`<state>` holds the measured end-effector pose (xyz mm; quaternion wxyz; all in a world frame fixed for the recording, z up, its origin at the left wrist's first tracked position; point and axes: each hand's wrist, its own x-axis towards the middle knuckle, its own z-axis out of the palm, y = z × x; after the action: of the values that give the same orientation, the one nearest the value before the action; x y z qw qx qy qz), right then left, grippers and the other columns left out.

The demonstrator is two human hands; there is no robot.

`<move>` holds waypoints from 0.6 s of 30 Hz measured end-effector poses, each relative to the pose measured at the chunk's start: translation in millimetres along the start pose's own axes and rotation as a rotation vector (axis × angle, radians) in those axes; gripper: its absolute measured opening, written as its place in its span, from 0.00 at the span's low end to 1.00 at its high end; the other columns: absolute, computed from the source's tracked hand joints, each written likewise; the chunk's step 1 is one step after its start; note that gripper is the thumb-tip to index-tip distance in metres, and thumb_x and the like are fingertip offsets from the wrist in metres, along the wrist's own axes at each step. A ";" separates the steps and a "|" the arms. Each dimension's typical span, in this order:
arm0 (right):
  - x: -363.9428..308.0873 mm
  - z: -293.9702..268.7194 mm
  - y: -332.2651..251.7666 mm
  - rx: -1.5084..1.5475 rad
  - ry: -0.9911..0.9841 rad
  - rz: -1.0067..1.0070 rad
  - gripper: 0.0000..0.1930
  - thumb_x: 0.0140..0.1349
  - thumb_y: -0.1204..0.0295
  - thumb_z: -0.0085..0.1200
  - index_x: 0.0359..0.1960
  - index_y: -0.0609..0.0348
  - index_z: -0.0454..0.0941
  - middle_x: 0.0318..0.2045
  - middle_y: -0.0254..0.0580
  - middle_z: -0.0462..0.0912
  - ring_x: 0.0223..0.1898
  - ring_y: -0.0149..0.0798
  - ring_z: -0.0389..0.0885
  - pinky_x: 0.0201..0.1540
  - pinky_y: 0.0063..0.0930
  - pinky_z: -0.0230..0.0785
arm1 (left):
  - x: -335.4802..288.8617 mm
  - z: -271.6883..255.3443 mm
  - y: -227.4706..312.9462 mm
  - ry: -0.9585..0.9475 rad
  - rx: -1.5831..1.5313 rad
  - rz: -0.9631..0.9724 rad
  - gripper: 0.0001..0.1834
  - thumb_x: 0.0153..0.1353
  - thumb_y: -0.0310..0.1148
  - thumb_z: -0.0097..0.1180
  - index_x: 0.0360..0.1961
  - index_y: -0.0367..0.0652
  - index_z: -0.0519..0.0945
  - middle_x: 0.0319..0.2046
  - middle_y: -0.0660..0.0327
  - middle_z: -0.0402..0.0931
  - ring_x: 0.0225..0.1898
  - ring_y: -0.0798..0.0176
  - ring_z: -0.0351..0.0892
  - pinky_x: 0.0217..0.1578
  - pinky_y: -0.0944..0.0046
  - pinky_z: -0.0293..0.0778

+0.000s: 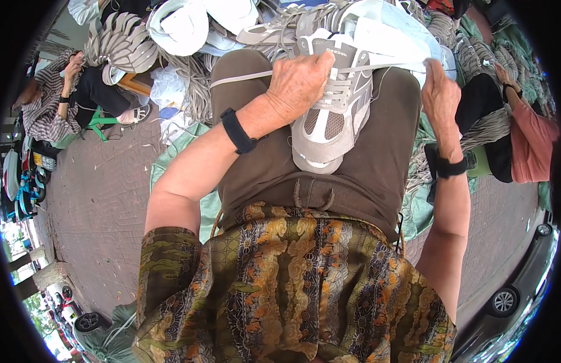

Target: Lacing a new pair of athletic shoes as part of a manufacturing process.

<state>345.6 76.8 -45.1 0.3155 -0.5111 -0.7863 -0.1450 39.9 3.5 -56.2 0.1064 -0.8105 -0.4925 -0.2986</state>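
A grey and beige sneaker (321,130) with a mesh toe rests on my lap between my thighs, its toe toward me. Its pale shoelace (347,91) crosses the front of the shoe in several rows. My left hand (301,85) is closed at the upper eyelets, pinching the lace, and a loose length runs out to its left over my thigh. Off to the right of the shoe, my right hand (440,97) is closed on the other lace end, which stretches taut from the eyelets. The fingertips partly hide the lace ends.
More shoe parts and white shoes (177,27) lie in a pile beyond my knees. Bundles of grey shoe uppers (126,45) are at the far left, near a seated person (50,103). Another person in a pink sleeve (531,142) sits at right. A dark car (516,290) stands at lower right.
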 end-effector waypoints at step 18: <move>-58.1 -70.2 -16.3 0.061 0.159 0.142 0.11 0.65 0.81 0.48 0.46 0.57 0.79 0.24 0.38 0.81 0.28 0.45 0.82 0.33 0.37 0.74 | -22.3 -9.2 -0.7 -0.045 -0.060 0.285 0.09 0.53 0.26 0.56 0.36 0.44 0.74 0.27 0.63 0.70 0.32 0.62 0.79 0.28 0.62 0.76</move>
<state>371.7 -10.3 -27.8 0.4018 -0.5425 -0.7246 -0.1385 28.3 -16.9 -62.0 0.1123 -0.8815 -0.3656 -0.2770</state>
